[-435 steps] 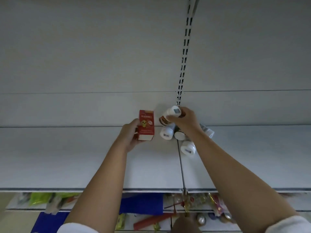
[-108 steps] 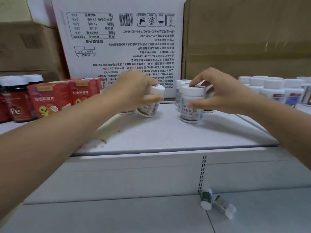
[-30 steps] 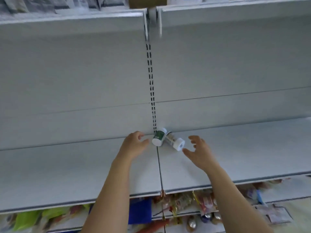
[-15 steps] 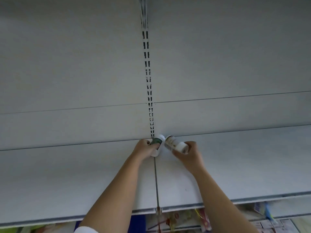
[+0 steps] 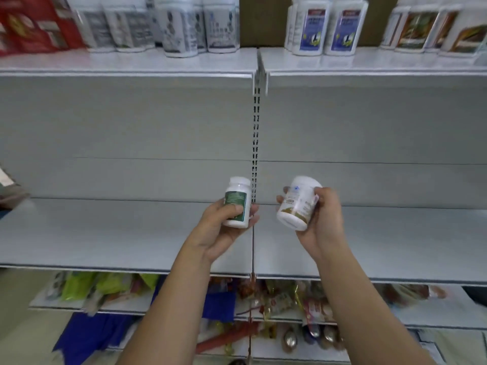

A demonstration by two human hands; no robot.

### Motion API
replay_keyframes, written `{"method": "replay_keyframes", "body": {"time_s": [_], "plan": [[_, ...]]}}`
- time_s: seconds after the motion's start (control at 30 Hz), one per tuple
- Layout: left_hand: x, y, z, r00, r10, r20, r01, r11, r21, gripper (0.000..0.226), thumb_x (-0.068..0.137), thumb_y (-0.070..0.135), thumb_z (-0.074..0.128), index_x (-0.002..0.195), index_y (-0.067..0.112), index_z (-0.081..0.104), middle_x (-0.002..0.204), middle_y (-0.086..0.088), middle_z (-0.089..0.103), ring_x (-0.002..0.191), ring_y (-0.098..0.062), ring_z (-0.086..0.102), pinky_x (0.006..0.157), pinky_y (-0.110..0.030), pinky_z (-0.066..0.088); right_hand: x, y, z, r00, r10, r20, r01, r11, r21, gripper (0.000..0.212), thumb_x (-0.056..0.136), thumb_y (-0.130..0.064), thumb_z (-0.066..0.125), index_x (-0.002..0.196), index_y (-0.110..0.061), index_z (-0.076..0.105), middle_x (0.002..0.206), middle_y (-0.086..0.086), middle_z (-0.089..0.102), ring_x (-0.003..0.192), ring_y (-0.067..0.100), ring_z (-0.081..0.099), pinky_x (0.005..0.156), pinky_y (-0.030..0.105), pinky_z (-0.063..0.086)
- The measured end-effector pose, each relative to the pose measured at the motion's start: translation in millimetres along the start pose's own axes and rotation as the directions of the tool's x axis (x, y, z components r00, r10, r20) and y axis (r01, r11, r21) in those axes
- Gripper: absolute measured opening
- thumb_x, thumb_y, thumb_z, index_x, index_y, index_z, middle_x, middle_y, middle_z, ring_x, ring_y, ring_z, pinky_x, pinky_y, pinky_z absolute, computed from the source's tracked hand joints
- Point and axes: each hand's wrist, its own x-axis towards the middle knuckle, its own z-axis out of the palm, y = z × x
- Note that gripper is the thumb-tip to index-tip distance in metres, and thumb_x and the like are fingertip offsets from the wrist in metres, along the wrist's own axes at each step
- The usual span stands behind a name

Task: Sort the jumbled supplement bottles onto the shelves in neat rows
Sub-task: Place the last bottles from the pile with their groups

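Left hand (image 5: 224, 230) was palm-up, its fingers curled round a small white bottle with a green label (image 5: 237, 204); thumb lay across the label; bottle was near upright, cap on top, held in the air above the middle shelf (image 5: 105, 233), just left of the slotted upright (image 5: 255, 143). Right hand (image 5: 325, 222) gripped a larger white bottle with a brown band (image 5: 297, 204), fingers wrapped round its far side; bottle was tilted, base toward the camera, just right of the upright; the two bottles were near each other but apart. On the top shelf (image 5: 131, 65): red boxes (image 5: 31, 25) at far left; grey-labelled bottles (image 5: 181, 30) upright in a row; blue-labelled bottles (image 5: 326, 30) right of the seam; brown-labelled bottles (image 5: 421, 30) further right. Bottom shelf (image 5: 448, 309) held mixed coloured packets (image 5: 279, 301), blurred.
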Motion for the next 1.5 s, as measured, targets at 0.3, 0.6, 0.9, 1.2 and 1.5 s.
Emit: {"method": "replay_keyframes", "body": {"time_s": [0.3,0.6,0.9,1.2,1.5], "plan": [[-104,94,52,0.932,0.359,0.059,-0.353,0.853,0.385,0.038,0.08,0.028,0.058,0.112,0.007,0.058,0.088,-0.008,0.066,0.075,-0.018,0.067,0.069,-0.029,0.057,-89,-35,91,0.94,-0.032,0.338,0.181,0.889,-0.42,0.042,0.07,-0.022,0.058,0.111,-0.015,0.053,0.092,0.015,0.062,0.074,0.024,0.067,0.064,0.039,0.056],[-131,227,51,0.761,0.617,0.201,-0.566,0.48,0.67,0.051,0.067,0.039,0.071,0.113,0.02,0.063,0.112,-0.009,0.07,0.107,-0.024,0.065,0.099,-0.048,0.049,-98,-50,206,0.771,-0.2,0.605,0.565,0.653,-0.504,0.033,0.07,-0.025,0.06,0.103,-0.027,0.055,0.093,-0.001,0.064,0.084,0.016,0.064,0.067,0.035,0.054],[-99,361,-7,0.716,0.652,0.248,-0.555,0.317,0.769,0.052,0.063,0.044,0.077,0.108,0.022,0.064,0.112,-0.002,0.072,0.106,-0.018,0.068,0.092,-0.04,0.054,-39,-34,319,0.662,-0.298,0.688,0.748,0.307,-0.588,0.044,0.07,-0.032,0.075,0.107,-0.025,0.052,0.111,0.002,0.061,0.092,0.011,0.063,0.074,0.021,0.053],[-25,430,-57,0.8,0.561,0.212,-0.408,0.249,0.879,0.031,0.082,0.027,0.077,0.108,0.018,0.061,0.105,-0.002,0.07,0.094,-0.016,0.068,0.069,-0.025,0.051,55,9,404,0.734,-0.193,0.651,0.652,-0.065,-0.755,0.043,0.081,-0.025,0.076,0.114,-0.025,0.049,0.114,0.0,0.058,0.09,0.011,0.06,0.065,0.018,0.048],[5,427,-77,0.823,0.53,0.205,-0.42,0.326,0.847,0.042,0.067,0.042,0.081,0.102,0.026,0.063,0.106,0.005,0.071,0.102,-0.017,0.068,0.095,-0.044,0.053,95,20,394,0.75,-0.262,0.607,0.593,-0.141,-0.793,0.042,0.08,-0.028,0.077,0.114,-0.032,0.053,0.118,0.002,0.058,0.084,0.01,0.063,0.067,0.017,0.049]]}}
